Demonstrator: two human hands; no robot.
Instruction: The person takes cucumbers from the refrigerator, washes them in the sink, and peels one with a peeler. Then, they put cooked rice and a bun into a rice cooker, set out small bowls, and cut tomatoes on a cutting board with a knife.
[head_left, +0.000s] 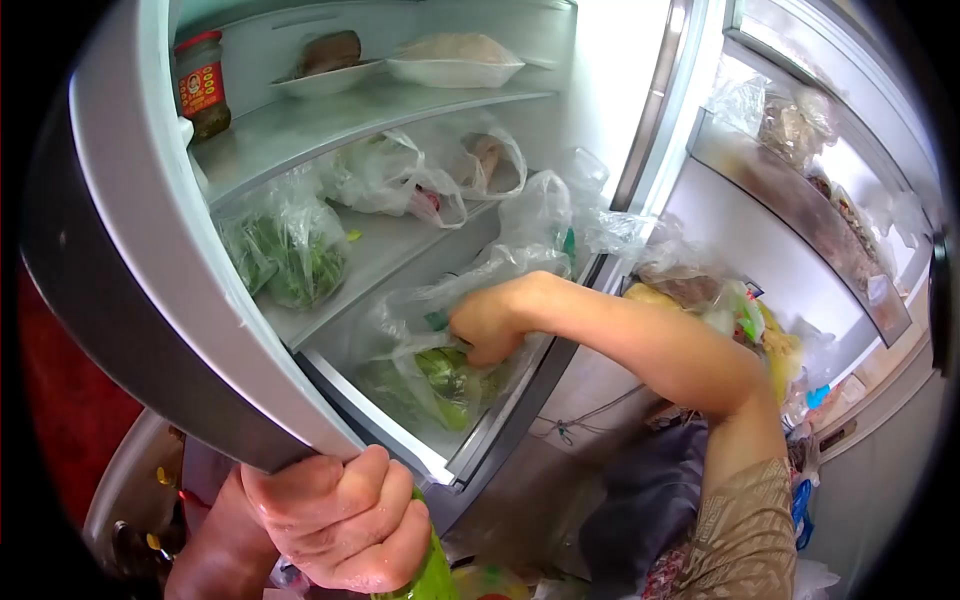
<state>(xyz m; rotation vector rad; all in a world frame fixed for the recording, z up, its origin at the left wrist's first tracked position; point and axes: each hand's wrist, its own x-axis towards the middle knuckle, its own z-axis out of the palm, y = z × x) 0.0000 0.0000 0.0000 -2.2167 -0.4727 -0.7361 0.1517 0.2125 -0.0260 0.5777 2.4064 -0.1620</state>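
At the lower left, my left hand (340, 520) is closed in a fist around a bright green vegetable (432, 572), whose exact kind I cannot make out. The fist is right by the lower end of a dark and white fridge panel (190, 250). My right hand (490, 318) reaches into the fridge's bottom drawer (385, 432). Its fingers are curled on a clear plastic bag (385, 325), and the fingertips are partly hidden. Green leafy vegetables (450, 385) show through the plastic just below that hand.
Bagged greens (300, 255) and more plastic bags (375, 175) lie on the shelf above the drawer. Higher up stand a red-lidded jar (203, 88) and two dishes, one a white bowl (455, 68). To the right, the open door's racks (800, 190) hold bagged food.
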